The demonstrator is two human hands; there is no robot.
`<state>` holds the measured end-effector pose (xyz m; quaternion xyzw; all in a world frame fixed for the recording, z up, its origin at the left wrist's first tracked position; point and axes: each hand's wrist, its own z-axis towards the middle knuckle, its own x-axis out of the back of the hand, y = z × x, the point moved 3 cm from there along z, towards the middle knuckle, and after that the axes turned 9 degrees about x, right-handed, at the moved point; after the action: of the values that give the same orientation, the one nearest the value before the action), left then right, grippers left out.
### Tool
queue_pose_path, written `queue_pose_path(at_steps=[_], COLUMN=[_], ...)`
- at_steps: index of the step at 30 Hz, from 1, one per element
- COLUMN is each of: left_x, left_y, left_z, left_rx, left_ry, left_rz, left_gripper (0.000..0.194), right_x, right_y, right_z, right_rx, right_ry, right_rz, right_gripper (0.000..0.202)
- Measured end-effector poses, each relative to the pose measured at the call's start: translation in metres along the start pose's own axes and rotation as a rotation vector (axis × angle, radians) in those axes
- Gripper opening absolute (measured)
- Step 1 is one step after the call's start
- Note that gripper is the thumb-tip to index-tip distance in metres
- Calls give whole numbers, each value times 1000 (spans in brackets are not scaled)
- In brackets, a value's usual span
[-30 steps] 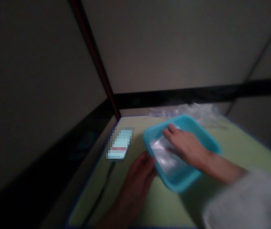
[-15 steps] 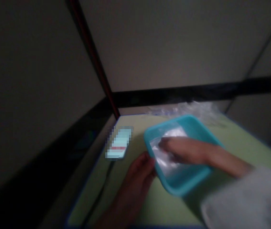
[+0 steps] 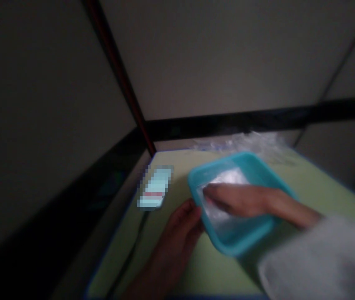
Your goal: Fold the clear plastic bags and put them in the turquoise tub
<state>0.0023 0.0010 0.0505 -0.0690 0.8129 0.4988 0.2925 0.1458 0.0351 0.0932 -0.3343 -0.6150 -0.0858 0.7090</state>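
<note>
The teal tray [image 3: 258,241] sat on the green mat [image 3: 177,258], tilted; left hand [image 3: 180,227] gripped its near-left rim; right hand [image 3: 242,200] lay flat inside, fingers together, pressed on a clear plastic bag [image 3: 224,177]; grip on it too blurred to tell; more crumpled plastic [image 3: 258,141] lay behind, a blurred phone [image 3: 154,187] to the left.

Surface: pale green flat table top [image 3: 308,187] with a thin blue edge, set into a dim corner
Centre right: turquoise rectangular plastic tray [image 3: 277,181], near end lifted, tilted
Left, near corner: small pixelated light-blue rectangular item [image 3: 154,187], flat
Far edge: heap of crumpled clear plastic bags [image 3: 258,141], behind tray
Left edge: dark thin cable [image 3: 130,256]
</note>
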Motion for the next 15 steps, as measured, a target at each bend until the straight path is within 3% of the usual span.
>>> queue_pose_path(at_steps=[7, 15], left_x=[-2, 1], left_y=[0, 2], left_z=[1, 1], left_rx=[11, 12], left_ry=[-19, -16], left_rz=[7, 22], left_gripper=[25, 25], right_x=[-8, -15], right_y=[5, 5], right_z=[10, 20], right_rx=[-40, -199], right_ry=[-6, -20], right_rz=[-123, -226], right_gripper=[29, 35])
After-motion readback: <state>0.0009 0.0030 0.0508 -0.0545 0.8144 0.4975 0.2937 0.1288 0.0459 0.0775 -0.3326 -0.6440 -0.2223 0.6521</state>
